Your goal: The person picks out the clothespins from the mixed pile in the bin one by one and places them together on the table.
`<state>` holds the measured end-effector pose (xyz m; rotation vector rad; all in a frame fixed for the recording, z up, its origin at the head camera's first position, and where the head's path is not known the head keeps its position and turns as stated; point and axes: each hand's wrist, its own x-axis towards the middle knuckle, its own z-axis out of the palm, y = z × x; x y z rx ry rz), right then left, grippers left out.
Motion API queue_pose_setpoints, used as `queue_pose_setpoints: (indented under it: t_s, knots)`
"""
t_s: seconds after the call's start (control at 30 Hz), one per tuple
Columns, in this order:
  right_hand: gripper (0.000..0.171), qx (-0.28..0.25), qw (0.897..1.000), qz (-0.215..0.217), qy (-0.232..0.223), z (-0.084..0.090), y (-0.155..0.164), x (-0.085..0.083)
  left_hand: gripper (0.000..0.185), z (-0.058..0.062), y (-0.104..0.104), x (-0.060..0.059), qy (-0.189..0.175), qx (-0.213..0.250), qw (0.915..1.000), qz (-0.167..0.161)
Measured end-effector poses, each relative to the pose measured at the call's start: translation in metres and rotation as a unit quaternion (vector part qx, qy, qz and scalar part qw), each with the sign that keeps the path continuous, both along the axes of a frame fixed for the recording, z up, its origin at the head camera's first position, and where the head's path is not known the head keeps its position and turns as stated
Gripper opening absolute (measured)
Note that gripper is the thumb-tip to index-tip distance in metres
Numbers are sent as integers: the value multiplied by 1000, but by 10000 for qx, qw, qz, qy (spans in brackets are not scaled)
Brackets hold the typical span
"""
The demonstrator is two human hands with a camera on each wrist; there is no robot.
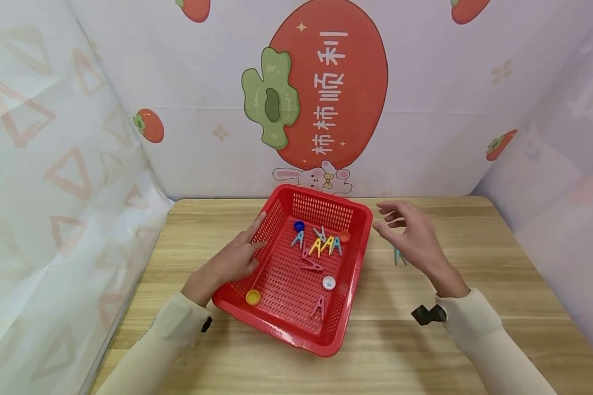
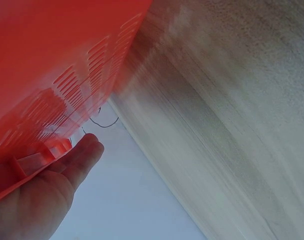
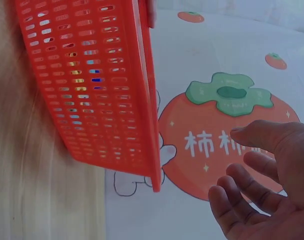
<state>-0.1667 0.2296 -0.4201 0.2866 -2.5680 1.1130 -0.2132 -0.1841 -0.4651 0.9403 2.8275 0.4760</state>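
Note:
A red plastic basket (image 1: 289,332) stands at an angle on the wooden table. My left hand (image 1: 234,258) holds its left rim, with the thumb over the inner side; in the left wrist view, fingers (image 2: 84,157) lie along the outside under the rim. Inside are several clothespins, among them a yellow clothespin (image 1: 316,247) and a pink clothespin (image 1: 319,306), plus a few round caps such as the white cap (image 1: 329,283). Right of the basket, my right hand (image 1: 415,236) hovers with loosely bent fingers and nothing in them. Below it a blue clothespin (image 1: 399,256) shows, partly hidden by the hand.
A yellow cap (image 1: 253,297) lies in the basket's near left corner; a blue cap (image 1: 299,225) and an orange cap (image 1: 344,237) sit toward its far end. Printed cloth walls (image 1: 197,153) enclose the wooden table (image 1: 499,307) at the back and sides.

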Motion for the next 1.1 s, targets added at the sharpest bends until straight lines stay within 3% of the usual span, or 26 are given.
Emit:
queue_pose_setpoints:
  t_s: [0.43, 1.1]
  knots:
    - [42, 161, 9987, 430, -236, 13, -27, -15, 56, 0, 2, 1, -60, -39, 9999, 81]
    - [39, 1158, 9868, 942, -636, 35, -75, -36, 55, 2, 2, 3, -134, -23, 9998, 147]
